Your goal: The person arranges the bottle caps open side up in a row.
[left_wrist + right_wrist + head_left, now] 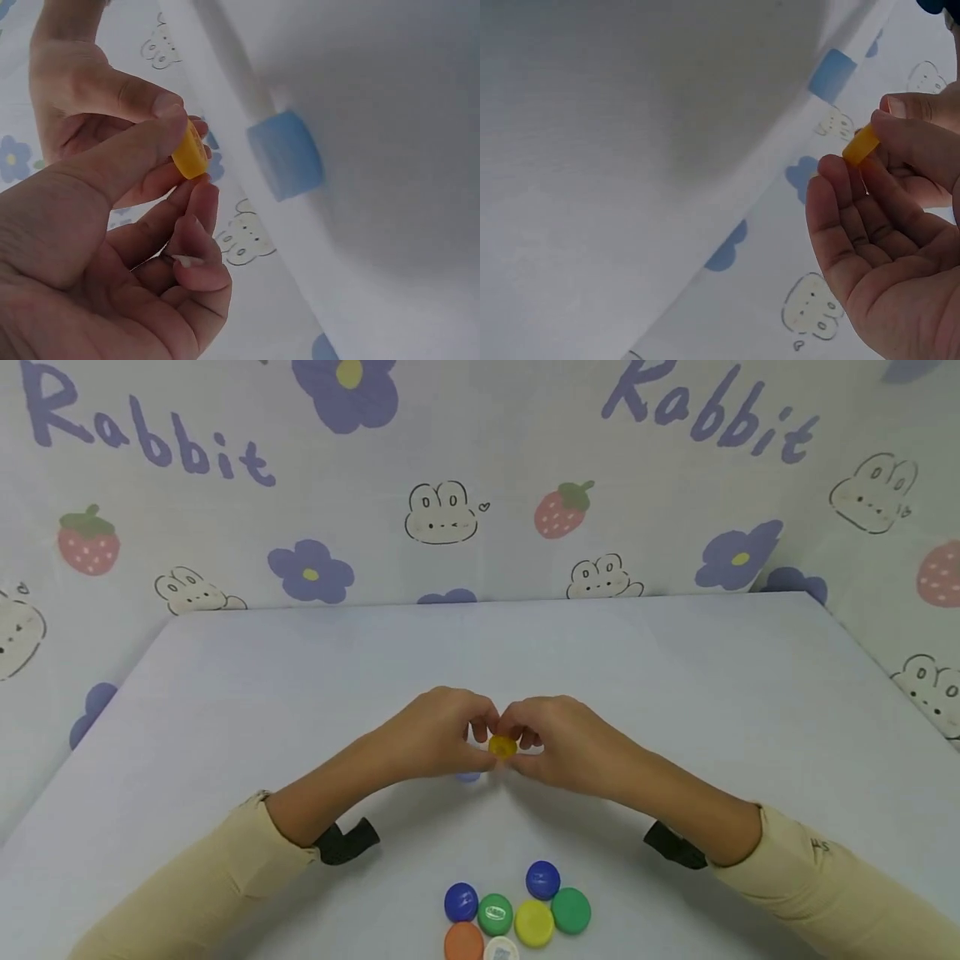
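Above the table, both hands meet at a small yellow bottle cap (502, 747). My left hand (442, 732) pinches it from the left between thumb and fingers, the other fingers curled loosely. From the right, my right hand (573, 746) pinches the same yellow cap; its remaining fingers bend beside it in the right wrist view. Thumb tips lie close together at the edge of the yellow cap (191, 152) in the left wrist view. A light blue bottle cap (286, 156) rests on the table just beyond the hands, partly hidden by the left hand in the head view.
Nearer the body lies a group of caps: two dark blue ones (461, 902), two green (496, 914), a yellow one (534, 923), an orange one (464, 942) and a white one (501, 950). A printed rabbit cloth (502, 460) hangs behind the white table (300, 668).
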`<state>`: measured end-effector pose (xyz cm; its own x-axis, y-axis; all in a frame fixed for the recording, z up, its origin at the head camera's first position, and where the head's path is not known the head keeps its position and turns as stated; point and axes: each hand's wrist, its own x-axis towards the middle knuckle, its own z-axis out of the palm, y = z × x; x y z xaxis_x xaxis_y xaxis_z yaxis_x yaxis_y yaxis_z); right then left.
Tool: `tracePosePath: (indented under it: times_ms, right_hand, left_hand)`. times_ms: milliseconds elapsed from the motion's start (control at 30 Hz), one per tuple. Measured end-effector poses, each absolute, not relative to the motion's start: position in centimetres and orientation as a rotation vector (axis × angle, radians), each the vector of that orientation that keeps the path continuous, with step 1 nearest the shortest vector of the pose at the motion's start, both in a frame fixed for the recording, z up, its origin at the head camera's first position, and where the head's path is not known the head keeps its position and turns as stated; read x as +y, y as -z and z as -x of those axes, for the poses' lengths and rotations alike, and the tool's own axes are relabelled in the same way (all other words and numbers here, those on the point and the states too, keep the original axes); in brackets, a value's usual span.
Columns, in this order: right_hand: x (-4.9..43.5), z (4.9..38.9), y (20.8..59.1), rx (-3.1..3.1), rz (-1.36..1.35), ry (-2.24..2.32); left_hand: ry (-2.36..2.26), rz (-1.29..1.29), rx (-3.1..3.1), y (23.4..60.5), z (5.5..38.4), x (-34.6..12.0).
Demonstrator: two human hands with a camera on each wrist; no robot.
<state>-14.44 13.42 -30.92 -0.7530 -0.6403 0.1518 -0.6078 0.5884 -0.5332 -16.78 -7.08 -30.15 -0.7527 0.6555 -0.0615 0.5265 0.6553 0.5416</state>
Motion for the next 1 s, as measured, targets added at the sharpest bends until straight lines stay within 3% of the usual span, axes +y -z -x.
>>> tracePosePath:
  times_ms: [500,1000]
  right_hand:
    - [12.4,15.1,32.4,2.761,0.949,0.690]
    - [12.2,15.0,32.6,2.754,1.009,0.695]
  left_hand:
    - [-0.502,-0.966,2.654,31.6,17.4,-6.8]
    - [-0.496,-0.967,2.645,32.1,17.2,-7.0]
